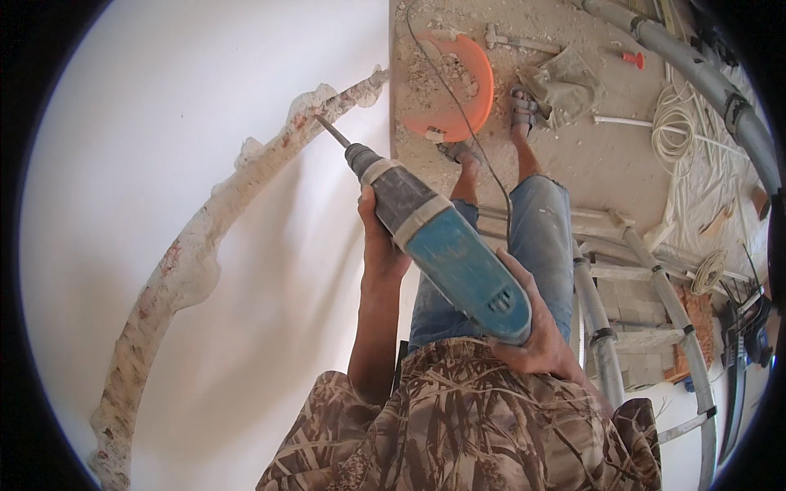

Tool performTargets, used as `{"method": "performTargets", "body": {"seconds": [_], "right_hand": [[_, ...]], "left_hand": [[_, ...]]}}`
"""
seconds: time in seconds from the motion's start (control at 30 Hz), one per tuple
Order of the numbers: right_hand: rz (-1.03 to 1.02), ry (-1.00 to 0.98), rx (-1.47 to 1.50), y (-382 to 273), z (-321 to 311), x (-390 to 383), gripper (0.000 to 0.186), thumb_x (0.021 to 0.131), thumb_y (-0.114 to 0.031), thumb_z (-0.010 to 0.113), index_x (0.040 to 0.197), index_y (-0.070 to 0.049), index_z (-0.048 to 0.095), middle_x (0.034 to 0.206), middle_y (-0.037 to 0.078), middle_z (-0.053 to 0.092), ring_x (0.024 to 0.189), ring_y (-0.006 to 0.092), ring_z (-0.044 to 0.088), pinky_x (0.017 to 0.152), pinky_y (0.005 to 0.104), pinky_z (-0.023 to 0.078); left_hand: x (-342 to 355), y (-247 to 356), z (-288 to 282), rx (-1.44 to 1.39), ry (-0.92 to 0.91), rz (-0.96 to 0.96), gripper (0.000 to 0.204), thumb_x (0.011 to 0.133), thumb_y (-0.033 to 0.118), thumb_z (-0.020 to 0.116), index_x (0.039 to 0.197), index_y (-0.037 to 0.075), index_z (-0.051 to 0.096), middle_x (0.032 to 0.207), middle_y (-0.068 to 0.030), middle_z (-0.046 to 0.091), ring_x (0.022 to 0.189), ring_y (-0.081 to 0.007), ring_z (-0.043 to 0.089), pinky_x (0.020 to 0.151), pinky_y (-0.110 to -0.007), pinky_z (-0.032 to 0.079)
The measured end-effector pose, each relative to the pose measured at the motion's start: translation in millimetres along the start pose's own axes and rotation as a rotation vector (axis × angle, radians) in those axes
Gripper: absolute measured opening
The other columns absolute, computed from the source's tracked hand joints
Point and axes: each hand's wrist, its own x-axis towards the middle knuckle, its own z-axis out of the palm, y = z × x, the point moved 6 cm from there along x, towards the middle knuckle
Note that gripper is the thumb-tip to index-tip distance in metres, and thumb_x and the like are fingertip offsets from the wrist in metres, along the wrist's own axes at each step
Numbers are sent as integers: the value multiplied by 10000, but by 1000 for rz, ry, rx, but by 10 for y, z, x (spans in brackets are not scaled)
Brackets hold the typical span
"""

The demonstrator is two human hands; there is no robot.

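Note:
I hold a blue and dark grey rotary hammer [458, 258] with both hands. My left hand [381, 237] is closed around its front part, partly hidden behind the body. My right hand [532, 327] grips the rear end. The steel chisel bit [334, 132] points up and left, its tip at the rough channel [188, 254] cut in the white wall [123, 139], which shows chipped plaster and reddish patches. A dark cable runs from above down behind the tool.
An orange bucket [481, 86] with rubble, a hammer [524, 45], an olive cloth [565, 90] and coiled white cable [671, 139] lie on the dusty floor near my feet. An aluminium ladder [688, 344] stands at the right, with a grey pole [696, 65] at upper right.

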Motion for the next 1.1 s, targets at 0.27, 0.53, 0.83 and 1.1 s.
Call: {"method": "performTargets", "body": {"seconds": [0.27,0.53,0.83,1.1], "right_hand": [[-62,-16,-20,66,116,282,1107,676,-51,725,1611,-74,132,1514,199,382,1406,315,400,1167,378,268],[7,-22,-36,-123,438,390,1109,696,-39,705,1614,-72,84,1450,204,458,1340,310,462,1149,373,297],[123,45,254,-69,48,-62,1092,680,13,704,1609,-40,133,1522,175,379,1425,265,364,1175,352,230],[44,-89,-1,-429,-262,114,1103,639,-13,694,1601,-36,154,1579,164,305,1467,247,307,1204,366,196]], "left_hand": [[249,103,-148,61,-6,-4,722,955,701,465,1344,94,509,1220,-70,626,1134,-207,626,983,-403,514],[307,268,-350,-18,-105,-102,706,942,713,482,1308,113,545,1201,-69,637,1134,-211,626,987,-399,511],[-89,5,64,-3,28,-64,686,955,702,470,1308,117,534,1153,-81,634,1084,-231,630,951,-417,518],[-57,85,357,-74,5,-18,772,944,718,481,1373,76,476,1267,-94,601,1179,-228,594,1036,-390,475]]}}
